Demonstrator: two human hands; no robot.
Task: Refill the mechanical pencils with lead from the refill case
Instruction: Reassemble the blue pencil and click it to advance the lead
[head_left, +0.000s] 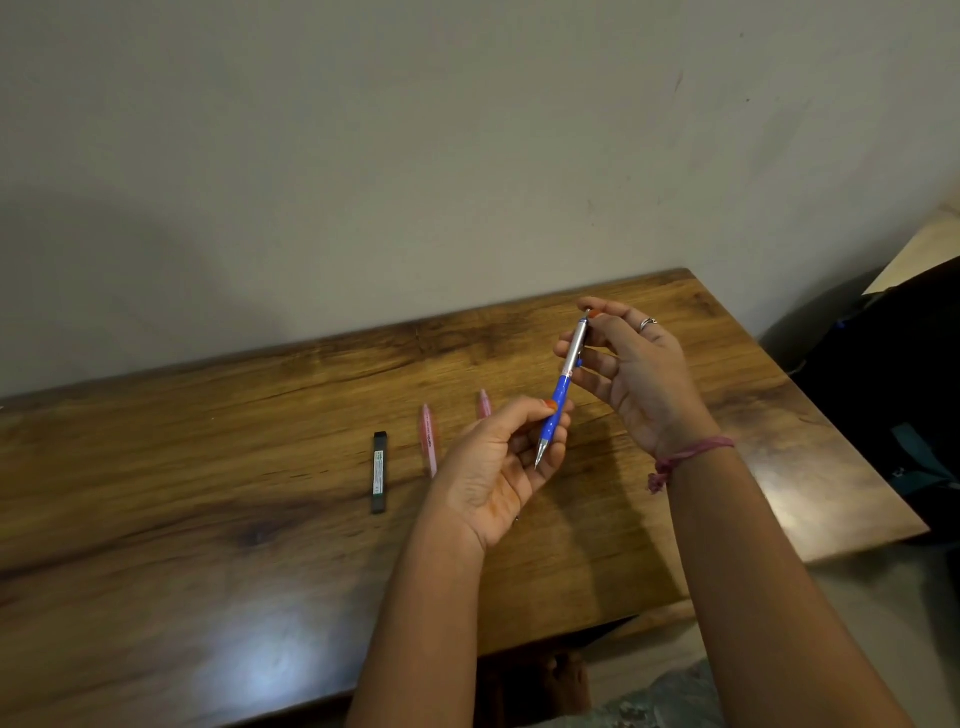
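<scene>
A blue and silver mechanical pencil (564, 384) is held above the table, tip pointing down towards me. My left hand (498, 467) pinches its blue grip between thumb and fingers. My right hand (628, 369) pinches the pencil's top end with thumb and forefinger. The black lead refill case (380, 472) lies flat on the wooden table (208, 493), left of my hands. Two pink mechanical pencils lie beside it: one (428, 439) just left of my left hand, the other (484, 404) partly hidden behind that hand.
A plain wall rises behind the table's far edge. At the right, beyond the table's edge, stands a dark object (898, 389). My feet show under the near edge of the table.
</scene>
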